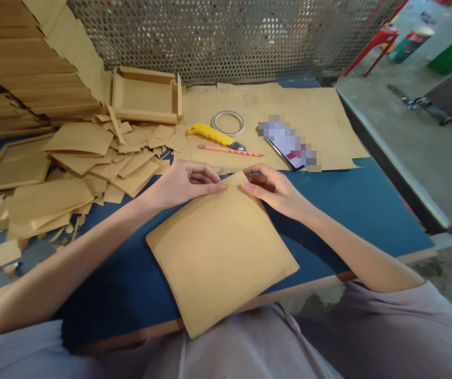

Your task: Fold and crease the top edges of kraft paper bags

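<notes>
A square-looking piece of brown cardboard (pixel 222 252) lies tilted before me, one corner pointing away and another reaching over the table's front edge. My left hand (pixel 194 181) pinches its far edge, just left of the top corner, between thumb and fingers. On the other side of that corner, my right hand (pixel 271 189) grips the edge the same way. Beyond my hands lie a pink pencil (pixel 229 151), a yellow utility knife (pixel 214 135) and a roll of tape (pixel 228 122). The underside of the cardboard is hidden.
Cardboard scraps (pixel 103 158) cover the left of the blue table (pixel 328 210). An open cardboard tray (pixel 145 95) stands behind them, near tall cardboard stacks (pixel 20 63). A phone (pixel 287 145) rests on flat cardboard sheets (pixel 321 116). A perforated metal panel (pixel 210 42) borders the back.
</notes>
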### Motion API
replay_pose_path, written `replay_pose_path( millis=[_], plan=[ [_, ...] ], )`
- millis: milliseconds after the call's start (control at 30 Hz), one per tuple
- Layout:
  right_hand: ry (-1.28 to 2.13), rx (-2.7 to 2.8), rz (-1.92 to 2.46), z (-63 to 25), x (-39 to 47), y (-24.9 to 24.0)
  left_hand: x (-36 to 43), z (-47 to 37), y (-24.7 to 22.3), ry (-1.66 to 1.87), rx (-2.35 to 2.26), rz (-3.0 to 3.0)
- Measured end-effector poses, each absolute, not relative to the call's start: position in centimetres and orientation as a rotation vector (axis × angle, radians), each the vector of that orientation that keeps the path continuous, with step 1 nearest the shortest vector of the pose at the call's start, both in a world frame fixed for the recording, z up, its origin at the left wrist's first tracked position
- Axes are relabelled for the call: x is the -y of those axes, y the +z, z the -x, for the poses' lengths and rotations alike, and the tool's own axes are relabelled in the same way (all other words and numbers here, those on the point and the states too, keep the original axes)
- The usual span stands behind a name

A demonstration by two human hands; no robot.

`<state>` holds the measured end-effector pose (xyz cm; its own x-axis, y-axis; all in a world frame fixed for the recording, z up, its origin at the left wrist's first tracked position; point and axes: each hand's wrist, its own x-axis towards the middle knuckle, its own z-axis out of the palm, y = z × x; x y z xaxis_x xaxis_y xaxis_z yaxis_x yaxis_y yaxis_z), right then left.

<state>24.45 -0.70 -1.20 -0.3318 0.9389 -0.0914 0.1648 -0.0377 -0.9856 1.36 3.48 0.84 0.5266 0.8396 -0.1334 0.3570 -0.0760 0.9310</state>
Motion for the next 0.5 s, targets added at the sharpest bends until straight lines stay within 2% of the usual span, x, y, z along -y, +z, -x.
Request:
replay_pose_path(
  millis=[133,333,500],
  plan=[
    [1.308,1.61,1.168,-24.2,0.5,-1.4,-2.6,-2.1,0.5,0.662,-0.973,-1.816],
    [1.169,1.682,1.162,-24.3,0.6,-1.6,-1.5,-2.6,0.6,0.625,-0.965,-1.861],
    [1.192,1.621,1.194,-24.9,-0.1,-1.6,-2.0,-2.1,0.2,0.595,-1.037,-1.767]
  ],
)
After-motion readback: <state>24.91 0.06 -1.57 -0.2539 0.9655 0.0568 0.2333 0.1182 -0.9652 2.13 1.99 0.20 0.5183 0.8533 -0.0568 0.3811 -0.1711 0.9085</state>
